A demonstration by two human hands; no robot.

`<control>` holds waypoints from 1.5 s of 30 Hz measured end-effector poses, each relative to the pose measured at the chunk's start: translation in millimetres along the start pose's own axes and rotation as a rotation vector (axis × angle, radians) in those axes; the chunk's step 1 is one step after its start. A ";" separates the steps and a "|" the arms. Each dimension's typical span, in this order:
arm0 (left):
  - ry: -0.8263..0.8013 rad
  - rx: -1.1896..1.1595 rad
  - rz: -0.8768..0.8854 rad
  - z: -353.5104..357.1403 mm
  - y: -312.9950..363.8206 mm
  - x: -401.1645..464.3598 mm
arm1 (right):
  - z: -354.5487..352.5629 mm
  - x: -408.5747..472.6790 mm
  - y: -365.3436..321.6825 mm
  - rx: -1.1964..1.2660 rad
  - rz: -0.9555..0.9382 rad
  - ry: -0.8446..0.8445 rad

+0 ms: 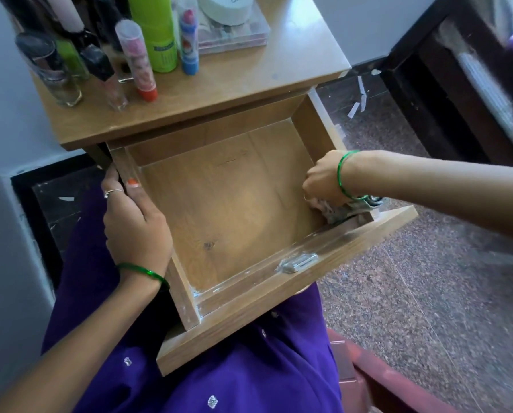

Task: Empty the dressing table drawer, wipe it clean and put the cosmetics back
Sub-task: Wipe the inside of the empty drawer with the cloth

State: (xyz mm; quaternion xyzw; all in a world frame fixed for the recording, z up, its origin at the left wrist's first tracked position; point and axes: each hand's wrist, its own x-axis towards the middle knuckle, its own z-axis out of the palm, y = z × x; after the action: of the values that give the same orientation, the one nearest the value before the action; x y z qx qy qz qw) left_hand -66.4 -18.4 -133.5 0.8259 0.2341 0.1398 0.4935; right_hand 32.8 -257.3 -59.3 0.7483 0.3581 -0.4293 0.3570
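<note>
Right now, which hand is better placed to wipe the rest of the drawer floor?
The right hand. Its grip is already on the cloth, down in the near right corner of the drawer. The left hand holds the drawer's left wall, steadying it, and has no cloth.

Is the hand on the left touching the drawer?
Touching. In the head view the left hand holds the drawer by its left wall, with the thumb hooked over the rim and the fingers down the outside.
</note>
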 end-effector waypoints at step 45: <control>-0.009 0.119 -0.084 -6.5 21.4 -5.2 | -11.7 42.9 -15.8 0.534 0.715 0.614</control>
State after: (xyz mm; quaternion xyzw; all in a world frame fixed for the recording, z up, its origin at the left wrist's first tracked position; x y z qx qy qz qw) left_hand -68.5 -24.8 -111.6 0.8438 0.2743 0.1008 0.4500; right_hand 40.1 -229.9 -97.1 0.9793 0.0473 -0.1187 0.1572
